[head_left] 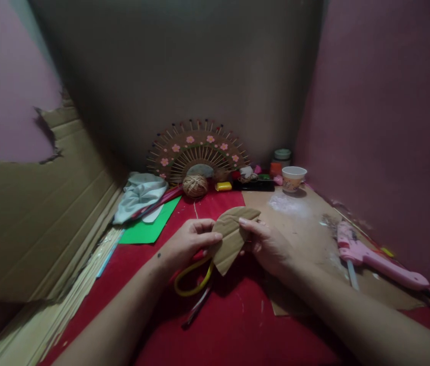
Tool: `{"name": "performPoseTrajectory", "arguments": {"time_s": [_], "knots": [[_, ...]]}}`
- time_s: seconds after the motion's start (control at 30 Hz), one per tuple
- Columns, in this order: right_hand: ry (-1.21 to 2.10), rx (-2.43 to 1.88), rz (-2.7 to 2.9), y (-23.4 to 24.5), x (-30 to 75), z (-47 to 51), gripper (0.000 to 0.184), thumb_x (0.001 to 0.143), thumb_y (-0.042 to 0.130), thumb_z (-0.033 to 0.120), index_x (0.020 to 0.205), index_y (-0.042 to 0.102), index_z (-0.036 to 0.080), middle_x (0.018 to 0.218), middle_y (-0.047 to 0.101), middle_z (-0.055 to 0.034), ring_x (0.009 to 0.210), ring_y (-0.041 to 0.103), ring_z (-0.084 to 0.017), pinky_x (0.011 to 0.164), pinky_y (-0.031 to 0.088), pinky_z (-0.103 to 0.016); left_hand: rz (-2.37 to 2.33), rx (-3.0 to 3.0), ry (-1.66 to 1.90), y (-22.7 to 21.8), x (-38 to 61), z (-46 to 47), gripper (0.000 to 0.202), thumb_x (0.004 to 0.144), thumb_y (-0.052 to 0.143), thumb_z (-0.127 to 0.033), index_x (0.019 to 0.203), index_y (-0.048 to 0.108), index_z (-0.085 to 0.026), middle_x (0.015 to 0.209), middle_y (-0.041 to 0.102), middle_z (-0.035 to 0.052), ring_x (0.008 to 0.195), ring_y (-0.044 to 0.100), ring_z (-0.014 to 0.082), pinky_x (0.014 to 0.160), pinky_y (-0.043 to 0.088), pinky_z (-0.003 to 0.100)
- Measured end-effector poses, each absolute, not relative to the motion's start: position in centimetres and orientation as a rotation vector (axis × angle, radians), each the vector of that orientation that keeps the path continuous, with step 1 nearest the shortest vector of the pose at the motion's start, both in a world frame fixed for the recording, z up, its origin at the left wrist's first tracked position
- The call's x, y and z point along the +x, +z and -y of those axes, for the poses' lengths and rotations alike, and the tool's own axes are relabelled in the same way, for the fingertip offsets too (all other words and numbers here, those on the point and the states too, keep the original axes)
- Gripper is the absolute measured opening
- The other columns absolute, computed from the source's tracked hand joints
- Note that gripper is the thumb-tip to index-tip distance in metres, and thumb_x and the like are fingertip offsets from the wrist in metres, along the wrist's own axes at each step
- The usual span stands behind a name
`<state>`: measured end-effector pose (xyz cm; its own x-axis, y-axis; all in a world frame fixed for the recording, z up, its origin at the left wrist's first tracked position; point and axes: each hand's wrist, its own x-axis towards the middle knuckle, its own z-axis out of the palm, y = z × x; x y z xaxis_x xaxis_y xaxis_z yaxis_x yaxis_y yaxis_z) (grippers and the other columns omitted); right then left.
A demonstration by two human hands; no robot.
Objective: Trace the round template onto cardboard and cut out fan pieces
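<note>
Both my hands hold a half-round piece of brown cardboard (230,239) above the red table cover (237,325). My left hand (188,241) pinches its left edge with thumb and fingers closed. My right hand (266,244) grips its right side, fingers curled behind it. Scissors with yellow handles (192,284) lie on the red cover just below my left hand. A decorated fan of sticks with pink flowers (197,150) stands upright at the back against the wall.
A pink glue gun (375,259) lies on a cardboard sheet (314,223) at the right. A ball of twine (195,185), paper cup (293,179), small jars, white cloth (140,195) and green paper (149,226) sit at the back. Cardboard panels (35,218) and thin sticks lean at the left.
</note>
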<state>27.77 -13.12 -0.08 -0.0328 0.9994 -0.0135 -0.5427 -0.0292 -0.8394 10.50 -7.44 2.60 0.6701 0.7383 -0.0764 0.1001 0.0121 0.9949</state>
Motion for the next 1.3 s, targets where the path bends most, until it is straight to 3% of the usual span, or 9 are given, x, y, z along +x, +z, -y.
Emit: {"name": "performPoseTrajectory", "arguments": {"time_s": [0.17,0.37,0.43,0.53,0.7,0.9,1.1,1.3], "knots": [[1.446,-0.766,0.784,-0.3,27.8,13.0,0.031,0.076,0.062,0.036,0.099,0.064,0.015,0.083,0.068,-0.0061,0.062,0.059,-0.014,0.044,0.044,-0.022,-0.71,1.517,0.519,2.8,10.6,7.6,0.034,0.07,0.068,-0.028,0.102,0.063,-0.015,0.094,0.067,0.0058,0.082,0.061,0.0187,0.07,0.046,0.027],[1.411,-0.729,0.757,-0.3,27.9,12.8,0.033,0.077,0.061,0.039,0.097,0.064,0.014,0.08,0.066,-0.006,0.058,0.056,-0.013,0.046,0.043,-0.024,-0.697,1.543,0.335,3.5,11.2,8.3,0.034,0.063,0.07,-0.017,0.096,0.061,-0.014,0.07,0.064,0.001,0.057,0.057,0.0125,0.046,0.039,0.02],[1.406,-0.722,0.707,-0.1,28.1,12.7,0.031,0.077,0.06,0.04,0.095,0.064,0.015,0.079,0.065,-0.0047,0.059,0.056,-0.013,0.046,0.043,-0.024,-0.719,1.56,0.336,3.5,11.2,8.3,0.039,0.063,0.069,-0.017,0.101,0.059,-0.014,0.071,0.063,0.001,0.055,0.056,0.012,0.043,0.037,0.019],[1.39,-0.728,0.643,0.0,28.4,12.5,0.028,0.076,0.06,0.037,0.094,0.064,0.016,0.078,0.063,-0.0031,0.063,0.055,-0.014,0.047,0.044,-0.025,-0.69,1.554,0.383,3.5,10.9,8.1,0.049,0.064,0.069,-0.014,0.111,0.056,-0.015,0.085,0.062,0.0033,0.064,0.056,0.0123,0.049,0.039,0.02],[1.417,-0.729,0.574,-0.1,28.6,12.3,0.026,0.075,0.062,0.034,0.095,0.064,0.018,0.08,0.064,-0.0028,0.067,0.054,-0.015,0.051,0.043,-0.027,-0.632,1.502,0.439,3.3,10.4,7.7,0.051,0.064,0.07,-0.013,0.113,0.056,-0.016,0.106,0.062,0.0066,0.092,0.056,0.0178,0.072,0.043,0.024],[1.452,-0.608,0.456,-0.5,28.3,12.1,0.018,0.074,0.064,0.029,0.089,0.063,0.02,0.078,0.064,-0.0008,0.067,0.054,-0.015,0.06,0.045,-0.029,-0.567,1.49,0.437,3.2,10.2,7.6,0.056,0.068,0.066,-0.011,0.121,0.051,-0.019,0.114,0.061,0.0075,0.098,0.056,0.0183,0.078,0.042,0.026],[1.479,-0.598,0.514,-1.1,28.6,11.8,0.026,0.074,0.063,0.034,0.095,0.063,0.019,0.083,0.066,-0.0033,0.069,0.055,-0.016,0.058,0.044,-0.03,-0.559,1.501,0.481,2.9,10.2,6.9,0.054,0.065,0.067,-0.009,0.117,0.052,-0.017,0.113,0.06,0.0075,0.099,0.056,0.0192,0.082,0.043,0.028],[1.517,-0.623,0.429,-0.5,28.9,11.9,0.021,0.078,0.057,0.035,0.092,0.063,0.02,0.074,0.067,-0.0018,0.062,0.056,-0.017,0.054,0.045,-0.032,-0.7,1.586,0.567,3.1,9.6,6.1,0.04,0.066,0.07,-0.018,0.104,0.059,-0.014,0.093,0.063,0.0054,0.07,0.056,0.0115,0.056,0.04,0.019]]}}
